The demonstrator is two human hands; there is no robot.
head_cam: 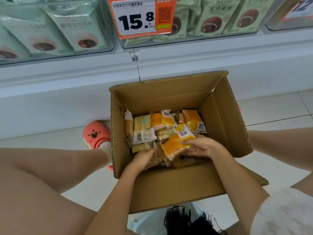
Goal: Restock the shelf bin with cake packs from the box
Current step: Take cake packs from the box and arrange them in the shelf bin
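Two hands are down inside the cardboard box (169, 187), both busy among the cake packs. Right hand (205, 146) has its fingers curled over the edge of an orange cake pack (174, 146), which tilts up out of the pile. Left hand (144, 158) reaches in beside it, fingers buried among the packs nearer the box's left wall; they seem to close on a bundle, but the wrappers hide the fingertips, so I cannot tell whether it truly grips.

Around them, loose packs (152, 126) lie jumbled on the box floor, some face up, some on edge. The box sits on the tiled floor between the person's knees, against the white shelf base (67, 92). Above, clear shelf bins (194, 36) hold green-wrapped snacks behind an orange price tag (140, 17); the bin meant for these cakes is not clearly in view.

Risks, as I judge them: the wrappers look slick, so a big double handful could shed packs on the lift. Squeezing too hard may crush soft cake. Packs could also end up in the wrong bin among the green ones.
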